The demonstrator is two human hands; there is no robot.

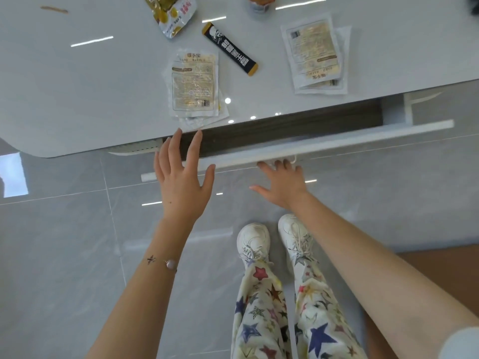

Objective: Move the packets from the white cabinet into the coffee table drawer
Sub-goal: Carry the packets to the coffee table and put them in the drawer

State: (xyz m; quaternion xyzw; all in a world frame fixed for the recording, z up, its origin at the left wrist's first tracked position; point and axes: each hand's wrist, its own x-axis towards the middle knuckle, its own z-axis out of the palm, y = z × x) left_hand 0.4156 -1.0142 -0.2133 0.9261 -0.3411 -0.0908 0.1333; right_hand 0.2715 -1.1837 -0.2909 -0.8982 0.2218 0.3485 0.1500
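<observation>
The coffee table drawer [337, 141] is pulled part way out below the glossy white tabletop [77, 94], showing a dark wood-grain bottom with nothing visible in it. My right hand [282, 185] has its fingers curled under the drawer's white front edge. My left hand [181, 174] hovers with straight, spread fingers over the drawer's left end, holding nothing. On the tabletop lie a small stack of pale hand-warmer packets [194, 84] near the edge, another such stack [315, 54] to the right, a black and gold stick sachet [229, 49] and a yellow snack bag [171, 14].
A small cup [260, 2] stands at the table's far edge and a thin brown stick [54, 9] lies at the far left. My feet in white shoes [274, 239] stand on grey floor tiles just before the drawer. A brown surface [440, 270] lies at the right.
</observation>
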